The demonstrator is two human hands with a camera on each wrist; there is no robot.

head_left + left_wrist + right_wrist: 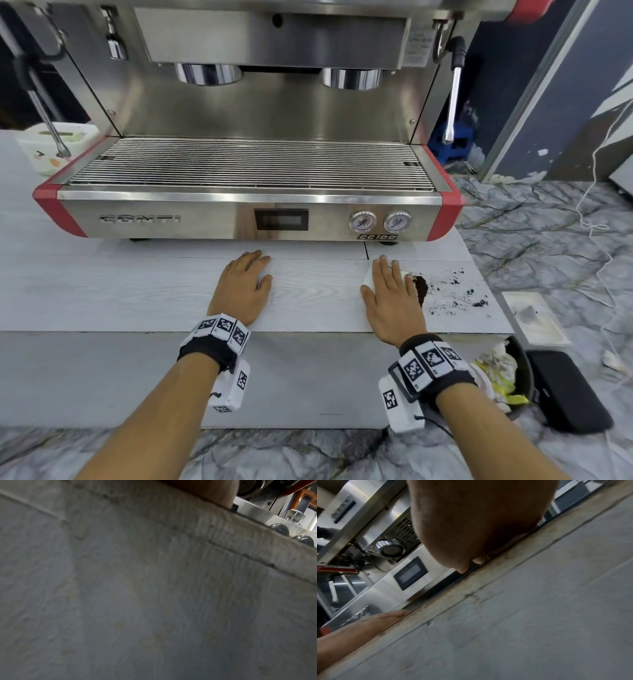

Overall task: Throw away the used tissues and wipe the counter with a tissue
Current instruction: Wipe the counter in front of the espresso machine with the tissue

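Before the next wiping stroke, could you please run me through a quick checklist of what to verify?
1. Tissue under the right hand: ok, fingers flat on it.
2. Coffee grounds piled at the tissue's right edge: ok.
3. Loose specks further right on the counter: not ok, not yet wiped.
4. Left hand flat on the counter, apart from the mess: ok.
5. Bin below the counter's right end, open: ok.
6. Tissue clean enough underneath: cannot tell.
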